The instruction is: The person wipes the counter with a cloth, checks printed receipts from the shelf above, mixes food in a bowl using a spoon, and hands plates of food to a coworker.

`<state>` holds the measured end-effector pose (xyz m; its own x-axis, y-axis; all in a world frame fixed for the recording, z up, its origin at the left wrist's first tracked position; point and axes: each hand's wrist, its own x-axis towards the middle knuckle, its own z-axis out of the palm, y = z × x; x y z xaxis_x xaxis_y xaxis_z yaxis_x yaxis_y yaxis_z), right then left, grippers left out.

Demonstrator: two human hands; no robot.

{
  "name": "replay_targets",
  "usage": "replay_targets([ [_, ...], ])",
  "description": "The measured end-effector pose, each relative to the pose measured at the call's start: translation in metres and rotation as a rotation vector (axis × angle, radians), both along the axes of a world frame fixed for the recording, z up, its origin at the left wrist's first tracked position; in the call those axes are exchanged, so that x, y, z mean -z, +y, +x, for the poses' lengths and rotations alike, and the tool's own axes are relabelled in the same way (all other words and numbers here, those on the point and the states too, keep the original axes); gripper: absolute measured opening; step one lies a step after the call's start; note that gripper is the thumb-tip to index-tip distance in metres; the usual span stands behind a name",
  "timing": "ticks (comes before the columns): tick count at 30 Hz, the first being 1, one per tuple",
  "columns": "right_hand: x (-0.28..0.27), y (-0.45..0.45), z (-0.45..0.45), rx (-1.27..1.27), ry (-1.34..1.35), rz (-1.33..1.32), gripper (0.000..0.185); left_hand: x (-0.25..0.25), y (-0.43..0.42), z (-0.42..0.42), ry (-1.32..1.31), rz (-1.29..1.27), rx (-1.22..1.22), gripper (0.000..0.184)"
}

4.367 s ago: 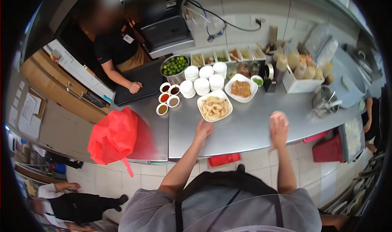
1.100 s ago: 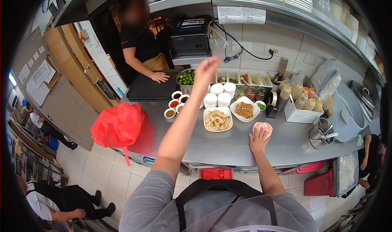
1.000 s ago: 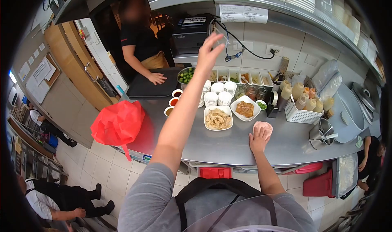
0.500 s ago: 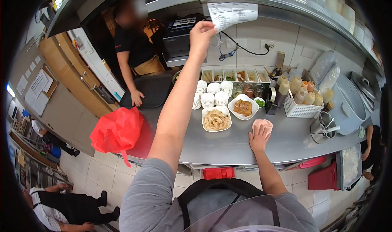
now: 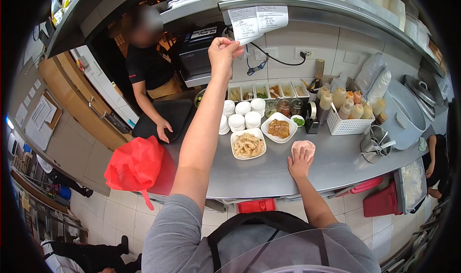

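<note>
My left hand is raised under the upper shelf and pinches the lower left corner of a printed paper slip, one of two hanging from the shelf edge. Low on the steel counter, my right hand lies with fingers spread on a folded pink cloth. Left of the cloth stands a square white bowl of pale food strips. Just behind it is another square bowl with browned, sliced food. Stacked small white cups stand behind the first bowl.
A red bag sits at the counter's left, near a black tray. A co-worker rests a hand there. Topping containers line the back; a white basket of bottles and a metal container stand right. The shelf hangs overhead.
My left hand has gone from near the pale food's bowl up to the slips and closed on one corner. My right hand has settled on the cloth. The co-worker's hand has shifted along the tray.
</note>
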<state>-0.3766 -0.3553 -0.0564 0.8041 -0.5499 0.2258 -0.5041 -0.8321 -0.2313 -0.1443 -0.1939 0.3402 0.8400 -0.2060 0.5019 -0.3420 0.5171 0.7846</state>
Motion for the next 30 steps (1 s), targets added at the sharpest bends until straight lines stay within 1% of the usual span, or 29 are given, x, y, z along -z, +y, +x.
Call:
replay_targets([
  [6,-0.001,0.001,0.000,0.005,0.002,-0.005,0.053,-0.004,0.001,0.003,-0.003,-0.036,-0.026,0.017],
  [9,-0.002,0.001,0.000,0.010,0.007,-0.009,0.052,-0.004,0.002,0.004,-0.025,-0.002,-0.034,0.018],
  [18,-0.003,0.000,-0.001,0.000,-0.005,0.012,0.053,0.015,-0.004,0.004,0.018,0.028,-0.085,0.015],
  [20,-0.001,0.000,0.000,-0.002,-0.011,0.012,0.053,0.021,-0.012,0.005,-0.037,0.049,-0.258,0.020],
  [22,0.000,0.000,0.000,-0.006,-0.017,0.010,0.053,0.023,-0.015,0.003,-0.484,0.245,-0.734,0.025],
  [23,0.001,0.000,0.000,-0.007,-0.022,0.007,0.053,0.023,-0.017,0.003,-0.602,0.261,-0.796,0.035],
  [26,0.001,-0.001,0.000,-0.008,-0.032,-0.001,0.053,0.008,-0.021,-0.011,-1.007,0.479,-1.061,0.047],
  [29,0.002,0.000,0.000,-0.009,-0.034,-0.006,0.052,-0.002,-0.029,-0.023,-1.200,0.671,-1.000,0.058],
  [30,0.001,0.000,0.000,-0.009,-0.033,-0.007,0.052,-0.003,-0.031,-0.021,-1.193,0.686,-1.008,0.061],
])
